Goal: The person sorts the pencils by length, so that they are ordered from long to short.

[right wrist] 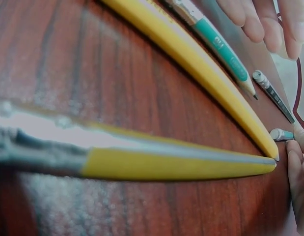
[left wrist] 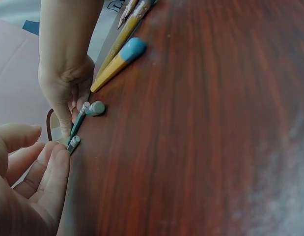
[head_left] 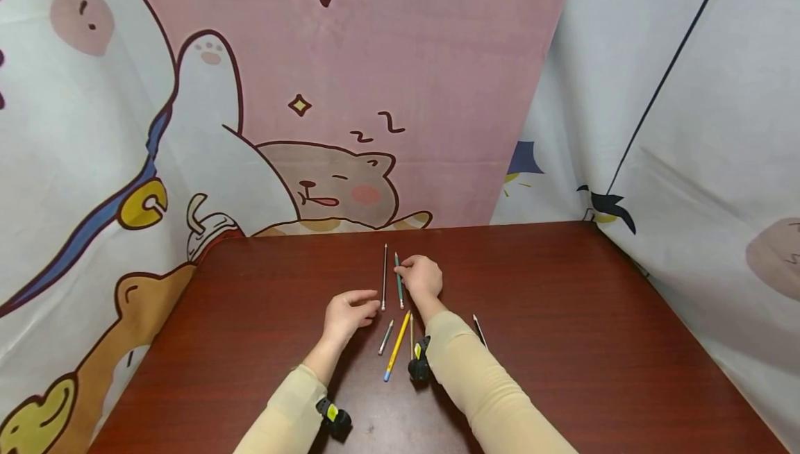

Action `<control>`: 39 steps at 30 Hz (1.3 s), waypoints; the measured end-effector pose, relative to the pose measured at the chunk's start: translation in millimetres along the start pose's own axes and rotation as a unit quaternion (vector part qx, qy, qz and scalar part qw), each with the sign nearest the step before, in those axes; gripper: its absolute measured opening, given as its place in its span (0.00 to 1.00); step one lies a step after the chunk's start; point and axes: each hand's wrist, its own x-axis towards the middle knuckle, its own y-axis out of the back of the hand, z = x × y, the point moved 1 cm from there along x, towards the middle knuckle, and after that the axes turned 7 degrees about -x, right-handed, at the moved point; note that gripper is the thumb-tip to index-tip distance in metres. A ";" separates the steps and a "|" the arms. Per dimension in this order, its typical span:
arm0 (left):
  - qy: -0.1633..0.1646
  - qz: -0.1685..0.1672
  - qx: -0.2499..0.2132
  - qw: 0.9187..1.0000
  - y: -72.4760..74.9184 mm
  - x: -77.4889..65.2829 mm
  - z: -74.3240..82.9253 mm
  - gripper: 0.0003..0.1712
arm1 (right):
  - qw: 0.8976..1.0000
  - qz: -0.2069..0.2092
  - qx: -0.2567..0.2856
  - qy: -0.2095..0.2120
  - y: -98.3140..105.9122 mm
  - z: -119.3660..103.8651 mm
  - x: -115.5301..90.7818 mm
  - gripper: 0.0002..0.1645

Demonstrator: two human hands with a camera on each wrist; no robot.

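On the reddish-brown wooden tabletop lie six pencils, counted in the head view, their points turned away from the person. Two stand farthest out, side by side and apart: one long dark pencil and one teal pencil. The right hand pinches the teal pencil between thumb and fingertips, towards its pointed half. The left hand has thumb and fingers loosely extended with a narrow gap between them, just beside the eraser end of the long dark pencil; whether they touch it, I cannot tell. Nearer the person are three more: one short green pencil, one thick yellow pencil with a blue end, and one thin yellow pencil, the two yellow tips close together. The sixth, a black pencil, lies well apart to the right, partly hidden by the right sleeve. Two wrist cameras are visible, one on the left and one on the right.
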 end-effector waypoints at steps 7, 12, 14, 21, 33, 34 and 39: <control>0.004 0.002 -0.009 1.000 -1.3 1.7 -4.2 0.16 | 1.000 -0.003 0.004 -0.004 1.1 0.3 0.5 0.10; 0.009 -0.001 -0.010 1.000 -1.9 1.5 -4.2 0.17 | 1.000 -0.006 0.007 -0.011 0.3 0.3 1.1 0.10; 0.010 -0.003 -0.009 1.000 -2.1 0.7 -2.9 0.17 | 1.000 -0.007 0.011 -0.013 0.4 0.5 1.4 0.10; 0.003 -0.005 -0.003 1.000 -1.9 -0.6 -1.3 0.18 | 1.000 -0.012 0.020 -0.009 0.8 1.3 1.4 0.09; 0.003 0.003 -0.004 1.000 -0.8 0.3 -1.9 0.17 | 1.000 -0.017 0.016 0.012 2.7 1.7 -1.0 0.09; 0.004 0.003 -0.005 1.000 -0.9 0.1 -1.4 0.17 | 1.000 -0.019 0.016 0.013 2.7 1.8 -1.2 0.09; 0.009 0.000 -0.006 1.000 -1.4 -0.5 0.2 0.18 | 0.999 -0.028 0.022 0.017 2.5 1.9 -3.0 0.09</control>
